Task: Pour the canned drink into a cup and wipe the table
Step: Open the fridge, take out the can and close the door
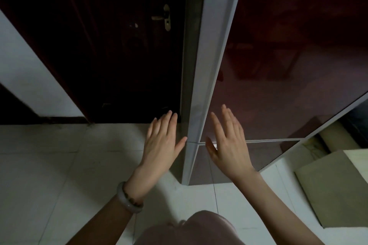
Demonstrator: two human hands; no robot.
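Head view: left hand (161, 146) and right hand (229, 145), held flat, flank the edge of a maroon door (282, 69).

A tall glossy maroon cabinet (278, 65) with a white edge stands just behind the right hand (229, 145), its corner between the two hands. Beyond the left hand (161, 143) is a dark wooden door (119, 55) with a brass handle (166, 17). White floor tiles (49, 165) lie beneath. Cardboard boxes (328, 185) sit well to the right of the right hand.
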